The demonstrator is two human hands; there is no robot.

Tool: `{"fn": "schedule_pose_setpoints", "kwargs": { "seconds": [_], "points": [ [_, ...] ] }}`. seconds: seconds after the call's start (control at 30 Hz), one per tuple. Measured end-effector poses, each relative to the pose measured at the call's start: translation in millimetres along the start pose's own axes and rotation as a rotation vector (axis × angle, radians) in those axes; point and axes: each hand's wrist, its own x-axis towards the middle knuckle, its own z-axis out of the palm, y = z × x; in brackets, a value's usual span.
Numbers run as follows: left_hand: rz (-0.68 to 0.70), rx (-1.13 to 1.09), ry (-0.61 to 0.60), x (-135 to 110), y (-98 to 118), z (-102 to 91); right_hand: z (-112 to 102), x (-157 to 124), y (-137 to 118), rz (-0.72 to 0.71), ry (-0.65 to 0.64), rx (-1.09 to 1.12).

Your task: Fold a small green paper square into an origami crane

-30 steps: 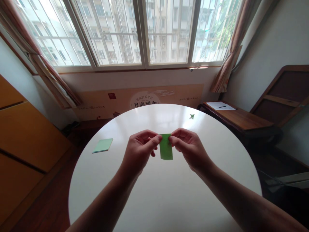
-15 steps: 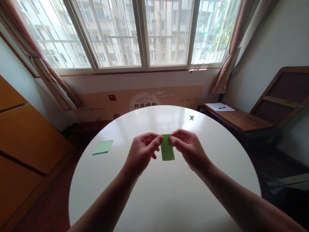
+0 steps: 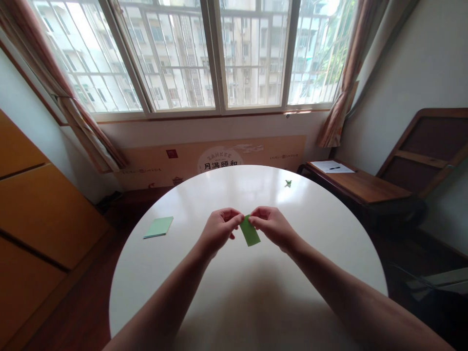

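Note:
Both my hands meet above the middle of a round white table (image 3: 226, 292). Between them hangs a folded strip of green paper (image 3: 250, 233), tilted a little to the right. My left hand (image 3: 219, 229) pinches its top left corner with thumb and forefinger. My right hand (image 3: 272, 226) pinches the top right corner the same way. The strip's lower end hangs free just above the tabletop.
A small stack of pale green paper sheets (image 3: 159, 227) lies on the table's left side. A tiny green folded figure (image 3: 288, 183) sits near the far right edge. A wooden side table with paper and pen (image 3: 334, 167) stands to the right, an orange cabinet (image 3: 32, 214) to the left.
My hands have moved further out over the table with the green strip, and the strip now tilts slightly to the right. The view has tipped up a little.

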Motion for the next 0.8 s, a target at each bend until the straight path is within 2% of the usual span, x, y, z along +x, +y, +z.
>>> {"fn": "schedule_pose_setpoints", "kwargs": {
  "seconds": [0.47,0.6,0.8],
  "points": [
    [-0.228,-0.037,-0.170,13,-32,-3.5,2,12,32,0.116,-0.051,-0.089],
    [-0.259,-0.060,-0.241,16,-35,-9.0,3,11,34,0.137,-0.045,-0.108],
    [-0.263,-0.067,-0.335,17,-37,-16.8,5,7,32,0.099,-0.115,-0.093]
  ]
}}
